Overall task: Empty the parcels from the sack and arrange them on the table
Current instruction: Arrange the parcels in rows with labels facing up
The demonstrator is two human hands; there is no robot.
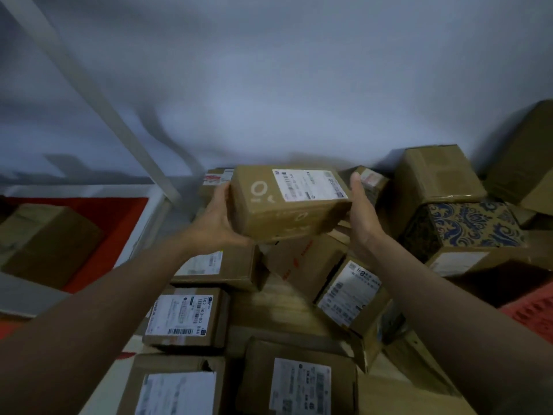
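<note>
A brown cardboard parcel [285, 205] with a white shipping label and a white ring logo hangs in the air above the pile, label side up. My left hand [217, 218] grips its left end, thumb on top and fingers underneath. My right hand [360, 212] holds its right end, thumb up along the side. Below it several labelled cardboard parcels [187, 317] lie packed together on the wooden table [270, 304]. No sack is in view.
A larger plain box [435, 178] and a box with a blue floral pattern [469, 226] stand at the right. At the left a box [45, 241] lies on a red surface [118, 235] behind a white frame. A grey wall closes the back.
</note>
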